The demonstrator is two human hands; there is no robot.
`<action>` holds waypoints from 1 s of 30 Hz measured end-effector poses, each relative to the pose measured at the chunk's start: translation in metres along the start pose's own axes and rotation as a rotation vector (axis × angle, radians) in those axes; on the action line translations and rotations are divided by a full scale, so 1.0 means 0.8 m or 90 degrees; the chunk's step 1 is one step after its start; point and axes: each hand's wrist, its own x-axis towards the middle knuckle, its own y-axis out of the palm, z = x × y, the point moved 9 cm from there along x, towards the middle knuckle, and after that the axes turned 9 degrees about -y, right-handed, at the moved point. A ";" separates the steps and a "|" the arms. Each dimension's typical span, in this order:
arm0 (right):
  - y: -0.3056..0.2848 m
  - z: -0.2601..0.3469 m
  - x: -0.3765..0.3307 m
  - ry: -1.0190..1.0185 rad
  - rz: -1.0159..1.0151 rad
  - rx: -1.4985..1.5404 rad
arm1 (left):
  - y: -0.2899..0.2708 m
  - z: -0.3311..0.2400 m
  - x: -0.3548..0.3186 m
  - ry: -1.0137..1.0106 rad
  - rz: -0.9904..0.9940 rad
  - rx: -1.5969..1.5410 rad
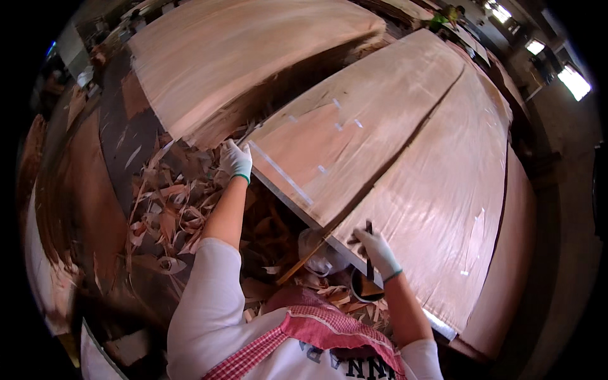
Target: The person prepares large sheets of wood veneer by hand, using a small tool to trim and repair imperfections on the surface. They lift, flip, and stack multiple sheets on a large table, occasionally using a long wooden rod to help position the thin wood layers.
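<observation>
A dim workshop with bright windows surrounds a tabletop bearing thin wood. The white-gloved left hand is at the near left corner of the sheet; whether its fingers pinch that corner or merely rest there, I cannot tell. The white-gloved right hand is to the right of the sheet's near end, its fingers closed around a narrow dark tool that points away from the body.

Close to the left hand, a strip of white tape runs along the sheet's near edge, and a darker patch lies just beyond it. Right of the sheet, across a dark gap, is a second sheet. Below the sheet's near end are a stick, a white bag and a dark bucket. Left of the sheet, scraps lie heaped; beyond them is a stack. Past the sheet's far end is a person in green.
</observation>
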 end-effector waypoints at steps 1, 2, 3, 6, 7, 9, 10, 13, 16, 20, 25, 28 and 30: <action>0.005 -0.039 -0.005 0.034 -0.010 0.035 | 0.008 0.025 0.012 -0.023 0.024 0.038; 0.012 -0.068 -0.013 0.074 -0.006 0.020 | 0.017 0.043 0.020 -0.044 0.054 0.074; 0.009 -0.094 -0.021 0.096 -0.005 -0.028 | 0.029 0.037 0.018 -0.027 0.088 0.069; 0.015 -0.140 -0.027 0.094 0.000 0.040 | 0.060 0.004 0.005 0.002 0.171 0.046; 0.023 -0.141 -0.028 0.093 0.010 0.056 | 0.068 0.004 0.006 -0.017 0.174 0.037; 0.032 -0.144 -0.030 0.104 0.028 0.049 | 0.071 0.005 0.013 -0.015 0.143 -0.019; 0.053 -0.127 -0.024 0.097 0.072 0.021 | 0.054 0.049 0.046 -0.012 0.073 -0.055; 0.051 -0.091 -0.015 0.097 0.071 -0.053 | 0.037 0.015 0.030 0.095 0.052 -0.160; 0.018 -0.056 0.015 0.046 -0.014 -0.057 | -0.016 -0.117 -0.071 0.290 0.077 -0.227; 0.023 0.053 0.069 -0.105 -0.096 0.202 | -0.133 -0.224 -0.221 0.522 0.068 -0.348; -0.017 0.053 0.103 -0.143 -0.190 0.202 | -0.177 -0.233 -0.353 0.618 0.193 -0.419; -0.083 -0.008 0.079 -0.097 -0.333 0.198 | -0.211 -0.175 -0.360 0.559 0.271 -0.410; -0.136 -0.058 0.059 -0.084 -0.388 0.171 | -0.169 -0.096 -0.371 0.475 0.403 -0.373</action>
